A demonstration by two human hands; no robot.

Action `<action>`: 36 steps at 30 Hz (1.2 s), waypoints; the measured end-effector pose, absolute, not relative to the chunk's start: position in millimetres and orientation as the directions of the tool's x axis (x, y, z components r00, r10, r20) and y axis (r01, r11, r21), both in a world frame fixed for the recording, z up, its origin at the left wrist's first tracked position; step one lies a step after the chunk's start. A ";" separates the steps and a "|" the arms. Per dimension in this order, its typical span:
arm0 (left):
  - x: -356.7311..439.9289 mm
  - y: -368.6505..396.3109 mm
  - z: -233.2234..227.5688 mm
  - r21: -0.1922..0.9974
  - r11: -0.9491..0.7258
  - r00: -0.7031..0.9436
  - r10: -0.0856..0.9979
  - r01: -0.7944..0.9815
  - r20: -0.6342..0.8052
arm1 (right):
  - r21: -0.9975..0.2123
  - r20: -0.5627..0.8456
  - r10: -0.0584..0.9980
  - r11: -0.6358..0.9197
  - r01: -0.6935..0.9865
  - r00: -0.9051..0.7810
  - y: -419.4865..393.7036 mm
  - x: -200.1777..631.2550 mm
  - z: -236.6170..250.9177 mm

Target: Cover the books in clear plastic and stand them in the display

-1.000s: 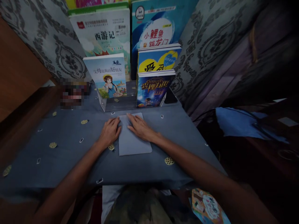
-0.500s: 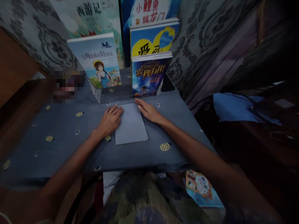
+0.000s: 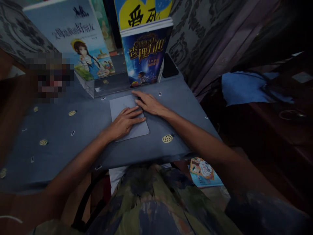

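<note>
A thin, pale grey notebook (image 3: 119, 107) with rounded right corners lies closed on the dark patterned tablecloth (image 3: 80, 140). Across its lower middle rests my left hand (image 3: 127, 120), palm down with the fingers spread toward the right. My right hand (image 3: 149, 103) lies along the notebook's upper right edge, fingers stretched out and pointing left. Neither hand grips anything. Part of the cover is hidden under my left hand, and only a faint small mark shows near its middle.
Behind the notebook, a clear acrylic stand (image 3: 91, 88) holds upright books, among them a light blue book (image 3: 85, 29) and a dark blue book (image 3: 146, 55). A black phone-like object (image 3: 170, 67) lies to their right. Below the table edge is a colourful book (image 3: 204, 171).
My left hand has slid from the notebook's left edge onto its middle. My right hand stays by the right edge. The view has shifted, bringing the books closer.
</note>
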State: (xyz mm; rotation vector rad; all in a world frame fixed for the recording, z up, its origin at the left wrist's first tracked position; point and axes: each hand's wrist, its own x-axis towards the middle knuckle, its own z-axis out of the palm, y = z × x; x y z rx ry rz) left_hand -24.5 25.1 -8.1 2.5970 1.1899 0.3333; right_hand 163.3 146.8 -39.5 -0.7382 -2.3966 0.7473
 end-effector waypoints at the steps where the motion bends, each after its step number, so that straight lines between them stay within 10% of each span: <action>1: -23.5 20.6 -6.3 0.336 -0.638 0.653 0.753 0.693 0.083 | -0.627 0.304 0.622 0.701 0.339 -0.722 147.2 163.5 -40.0; 36: -74.8 -74.6 -1.1 0.294 -0.620 0.602 0.783 0.728 0.159 | -0.589 0.274 0.617 0.714 0.378 -0.738 143.1 164.3 -42.8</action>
